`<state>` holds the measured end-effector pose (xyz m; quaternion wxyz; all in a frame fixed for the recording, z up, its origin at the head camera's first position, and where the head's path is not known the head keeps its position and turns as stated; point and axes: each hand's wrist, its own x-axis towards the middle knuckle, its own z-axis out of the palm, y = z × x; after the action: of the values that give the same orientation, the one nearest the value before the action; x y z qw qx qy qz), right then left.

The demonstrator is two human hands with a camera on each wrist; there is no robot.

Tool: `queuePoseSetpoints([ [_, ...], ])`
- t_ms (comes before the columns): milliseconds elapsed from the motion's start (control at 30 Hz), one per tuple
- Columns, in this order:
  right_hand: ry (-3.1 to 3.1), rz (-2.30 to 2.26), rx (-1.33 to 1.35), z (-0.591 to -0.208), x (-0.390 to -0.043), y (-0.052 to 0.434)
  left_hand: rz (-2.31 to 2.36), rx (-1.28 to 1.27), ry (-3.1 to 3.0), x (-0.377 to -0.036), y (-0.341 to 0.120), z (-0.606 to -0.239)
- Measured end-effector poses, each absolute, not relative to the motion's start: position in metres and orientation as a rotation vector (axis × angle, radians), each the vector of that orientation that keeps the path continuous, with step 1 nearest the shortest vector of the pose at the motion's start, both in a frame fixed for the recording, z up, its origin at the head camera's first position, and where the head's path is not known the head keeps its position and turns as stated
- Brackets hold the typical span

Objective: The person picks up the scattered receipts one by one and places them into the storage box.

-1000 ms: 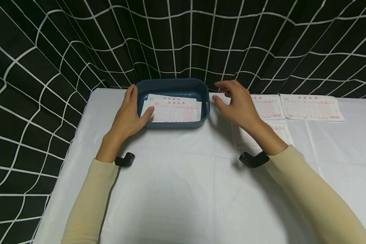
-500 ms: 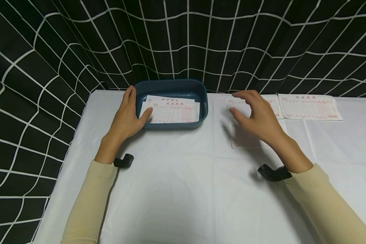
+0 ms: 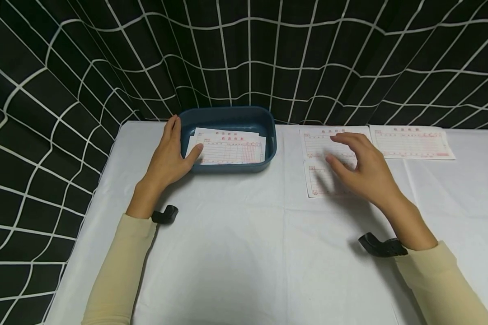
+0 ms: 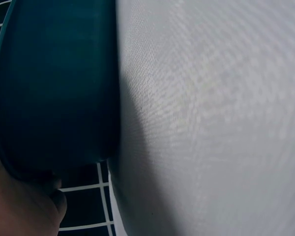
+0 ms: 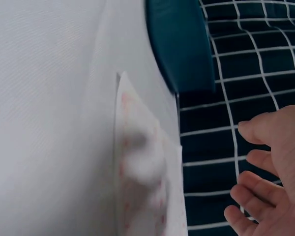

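A dark blue plastic tray (image 3: 230,116) stands at the back of the white table and holds several printed forms (image 3: 231,148). My left hand (image 3: 169,152) lies along the tray's left side, the thumb over its front left corner; the left wrist view shows the tray wall (image 4: 54,88) close up. My right hand (image 3: 362,166) hovers with fingers loosely spread above two forms (image 3: 323,155) lying right of the tray, and holds nothing. The right wrist view shows these forms (image 5: 142,167) and the tray end (image 5: 179,44).
Another form (image 3: 410,141) lies at the back right. A black curtain with a white grid (image 3: 244,54) hangs behind and to the left. The white cloth (image 3: 244,253) covers the table in front.
My right hand has moved away from the tray's right end, rightward and toward me, and now hovers over the loose forms. The left hand has stayed on the tray.
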<state>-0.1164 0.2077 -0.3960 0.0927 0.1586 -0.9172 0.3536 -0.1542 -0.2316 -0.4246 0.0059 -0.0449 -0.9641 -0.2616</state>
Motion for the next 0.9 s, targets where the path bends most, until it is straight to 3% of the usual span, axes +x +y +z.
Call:
queuePoseSetpoints([
  [900, -2.92, 0.977, 0.247, -0.435, -0.09, 0.274, -0.844, -0.184, -3.013, -0.153, -0.234, -0.423],
])
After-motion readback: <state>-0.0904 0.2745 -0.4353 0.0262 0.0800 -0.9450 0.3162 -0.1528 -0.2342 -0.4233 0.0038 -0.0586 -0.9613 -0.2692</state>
